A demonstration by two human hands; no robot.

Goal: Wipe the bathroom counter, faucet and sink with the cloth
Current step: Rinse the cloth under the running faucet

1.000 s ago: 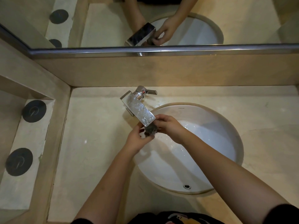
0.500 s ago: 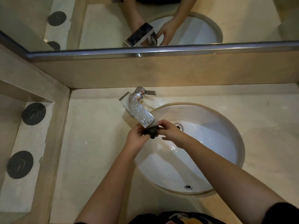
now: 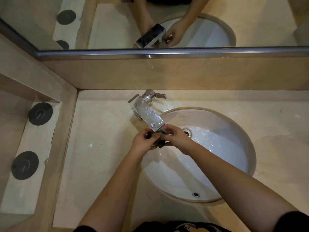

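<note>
One beige tabletop (image 3: 100, 148) fills most of the view, with a mirror (image 3: 250, 22) running along the wall behind it. Set into the tabletop is an oval white sink (image 3: 222, 121), its bowl wet and glistening near the drain (image 3: 187, 132). At the back left of the sink stands a chrome faucet (image 3: 147, 114), its flat spout angled out over the bowl and its lever pointing right. Both arms reach in from the near edge and meet just under the spout's tip. The left hand (image 3: 142, 143) has its fingers curled, pinching the left side of a cloth (image 3: 158, 142); the right hand (image 3: 177, 139) pinches the right side the same way. The cloth is dark and bunched small, held between the two hands, touching or just below the end of the spout and above the sink's left rim.
</note>
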